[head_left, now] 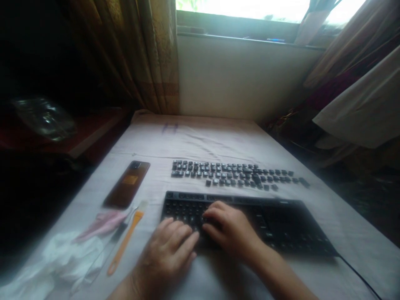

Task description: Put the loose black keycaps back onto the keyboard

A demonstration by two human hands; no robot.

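Note:
A black keyboard [281,221] lies on the cloth-covered table, its keys partly taken off. Across its front left corner rests my left hand [173,246], fingers stretched out and lying over the edge. My right hand [229,225] reaches over the middle of the keyboard with thumb and fingers bent together at the left key block. Whatever sits between those fingertips is too small and blurred to make out. Behind the keyboard, loose black keycaps [229,168] lie in several rows.
A brown phone [126,185] lies to the left. Nearer are an orange-handled brush [125,243], a pink cloth [104,223] and crumpled white material [62,258]. A cable [359,275] runs from the keyboard's right end. Curtains [156,62] and a wall [237,75] stand behind the table.

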